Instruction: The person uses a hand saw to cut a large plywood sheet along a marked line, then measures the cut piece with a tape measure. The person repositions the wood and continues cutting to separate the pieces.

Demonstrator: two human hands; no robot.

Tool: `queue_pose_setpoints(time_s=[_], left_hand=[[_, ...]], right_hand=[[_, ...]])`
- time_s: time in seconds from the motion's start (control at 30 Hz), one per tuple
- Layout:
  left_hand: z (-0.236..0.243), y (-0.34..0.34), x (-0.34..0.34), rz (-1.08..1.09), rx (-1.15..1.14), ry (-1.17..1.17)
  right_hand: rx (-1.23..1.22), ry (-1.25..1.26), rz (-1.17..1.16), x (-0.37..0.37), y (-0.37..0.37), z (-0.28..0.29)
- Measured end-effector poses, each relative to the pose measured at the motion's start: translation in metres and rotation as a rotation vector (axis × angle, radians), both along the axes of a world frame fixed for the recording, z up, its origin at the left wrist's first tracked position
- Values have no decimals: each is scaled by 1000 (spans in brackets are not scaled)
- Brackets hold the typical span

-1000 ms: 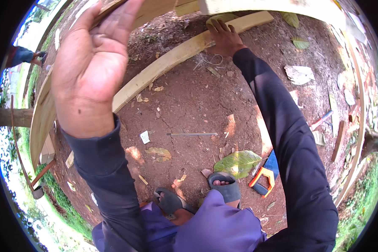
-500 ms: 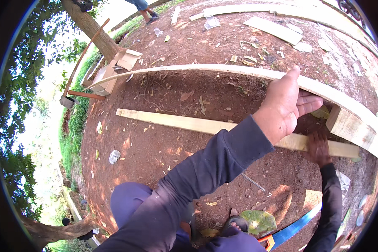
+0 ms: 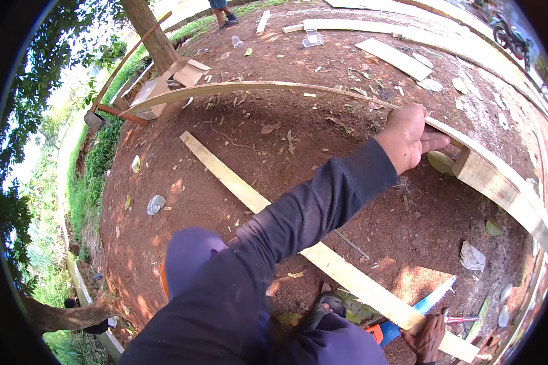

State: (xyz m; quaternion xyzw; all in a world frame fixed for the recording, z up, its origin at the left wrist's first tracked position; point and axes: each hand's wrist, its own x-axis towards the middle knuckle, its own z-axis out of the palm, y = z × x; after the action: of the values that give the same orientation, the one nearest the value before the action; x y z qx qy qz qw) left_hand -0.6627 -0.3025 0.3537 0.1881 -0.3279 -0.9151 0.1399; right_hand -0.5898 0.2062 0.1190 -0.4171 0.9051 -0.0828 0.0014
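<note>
My left hand (image 3: 408, 139) reaches across and grips the edge of a long, thin wooden plank (image 3: 237, 87) that is raised on its side and arcs over the scene. A thicker wood piece (image 3: 499, 185) lies against that plank's right end. Near my body, my right hand (image 3: 425, 339) is closed on the near end of a second, narrower board (image 3: 347, 278), which slants away to the far left and passes under my left forearm. Beneath this board lies a handsaw (image 3: 433, 297) with a blue blade and orange handle, partly covered.
A slim red-handled tool (image 3: 461, 319) lies right of the saw. A cardboard box (image 3: 152, 97) and a long-handled hoe (image 3: 97, 120) are near the tree trunk (image 3: 149, 33). More boards (image 3: 394, 58) lie farther back. Another person's legs (image 3: 223, 13) and a motorcycle (image 3: 510, 36) show at the top.
My right hand has drawn the narrower board toward me, swinging its near end down over the saw. My left hand has closed on the long plank, which has tilted.
</note>
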Motion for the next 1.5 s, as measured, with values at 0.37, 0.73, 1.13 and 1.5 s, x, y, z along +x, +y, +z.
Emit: queue_pose_setpoints(time_s=[0.37, 0.73, 1.13, 1.5], left_hand=[[13, -19, -16, 55, -80, -42], [5, -76, -89, -180, 48, -34], [0, -14, -50, 75, -37, 62], [-11, 4, -15, 90, 75, -52]], right_hand=[[113, -21, -438, 144, 165, 79], [155, 83, -730, 328, 283, 190], [482, -189, -531, 271, 293, 94], [347, 129, -262, 139, 206, 122]])
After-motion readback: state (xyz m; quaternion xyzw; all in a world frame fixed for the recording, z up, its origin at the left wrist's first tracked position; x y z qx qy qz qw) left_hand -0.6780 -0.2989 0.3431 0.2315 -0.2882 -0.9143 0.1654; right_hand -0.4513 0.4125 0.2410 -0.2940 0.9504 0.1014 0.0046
